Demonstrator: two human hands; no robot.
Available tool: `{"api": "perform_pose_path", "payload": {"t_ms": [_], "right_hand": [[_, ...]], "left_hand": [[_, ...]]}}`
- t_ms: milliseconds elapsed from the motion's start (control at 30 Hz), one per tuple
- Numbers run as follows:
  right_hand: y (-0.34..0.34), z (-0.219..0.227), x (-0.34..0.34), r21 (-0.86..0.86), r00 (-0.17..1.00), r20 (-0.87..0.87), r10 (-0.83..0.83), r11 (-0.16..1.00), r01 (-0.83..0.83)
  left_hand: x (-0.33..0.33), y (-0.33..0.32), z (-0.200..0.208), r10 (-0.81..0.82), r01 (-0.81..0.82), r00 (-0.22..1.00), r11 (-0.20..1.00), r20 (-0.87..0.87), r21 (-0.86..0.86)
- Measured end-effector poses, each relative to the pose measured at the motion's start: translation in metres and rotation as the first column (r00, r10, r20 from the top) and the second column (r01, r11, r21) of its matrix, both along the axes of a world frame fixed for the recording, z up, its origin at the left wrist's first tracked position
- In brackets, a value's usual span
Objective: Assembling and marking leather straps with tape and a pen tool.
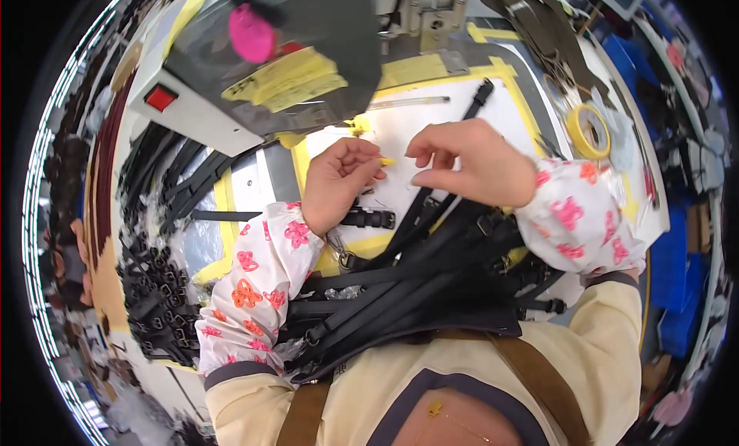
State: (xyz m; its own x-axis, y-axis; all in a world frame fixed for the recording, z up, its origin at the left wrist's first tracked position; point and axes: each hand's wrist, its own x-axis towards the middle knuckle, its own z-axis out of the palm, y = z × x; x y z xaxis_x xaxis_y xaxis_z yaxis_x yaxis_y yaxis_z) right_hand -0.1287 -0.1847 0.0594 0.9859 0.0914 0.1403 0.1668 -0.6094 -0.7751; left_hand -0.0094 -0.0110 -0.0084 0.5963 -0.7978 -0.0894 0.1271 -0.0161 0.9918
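Note:
Above the white sheet (pixel 469 99), my left hand (pixel 339 180) pinches a small yellow piece (pixel 386 162), perhaps a bit of tape, between thumb and fingertips. Just to its right is my right hand (pixel 477 161), its fingers curved and a gap between thumb and forefinger; nothing shows in it. A black strap with a buckle (pixel 377 218) lies below my left hand. Under my right hand another black strap (pixel 479 99) runs up across the sheet. Many more black straps (pixel 400 284) are heaped between my forearms and my body.
A grey machine head (pixel 308 76) with yellow tape and a red switch (pixel 160 98) overhangs the table at upper left. A pen (pixel 412 102) lies beyond my hands. At right is a yellow tape roll (pixel 588 132). Buckled straps (pixel 158 300) pile up at left.

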Motion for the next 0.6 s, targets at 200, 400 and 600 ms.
{"api": "perform_pose_path", "payload": {"t_ms": [200, 400, 600], "right_hand": [[0.016, -0.044, 0.041, 0.021, 0.997, 0.029, -0.065, 0.998, 0.065], [0.014, -0.05, 0.039, 0.159, 0.99, -0.086, -0.111, 0.98, 0.124], [0.016, -0.043, 0.039, 0.393, 0.954, -0.294, -0.056, 0.903, 0.174]], "left_hand": [[-0.001, 0.001, 0.004, 0.021, -0.021, 0.993, 1.0, -0.117, 0.001], [0.002, 0.004, 0.007, 0.021, -0.024, 0.988, 1.0, -0.151, -0.018], [0.001, 0.007, -0.002, 0.006, -0.015, 0.977, 0.999, 0.214, 0.038]]}}
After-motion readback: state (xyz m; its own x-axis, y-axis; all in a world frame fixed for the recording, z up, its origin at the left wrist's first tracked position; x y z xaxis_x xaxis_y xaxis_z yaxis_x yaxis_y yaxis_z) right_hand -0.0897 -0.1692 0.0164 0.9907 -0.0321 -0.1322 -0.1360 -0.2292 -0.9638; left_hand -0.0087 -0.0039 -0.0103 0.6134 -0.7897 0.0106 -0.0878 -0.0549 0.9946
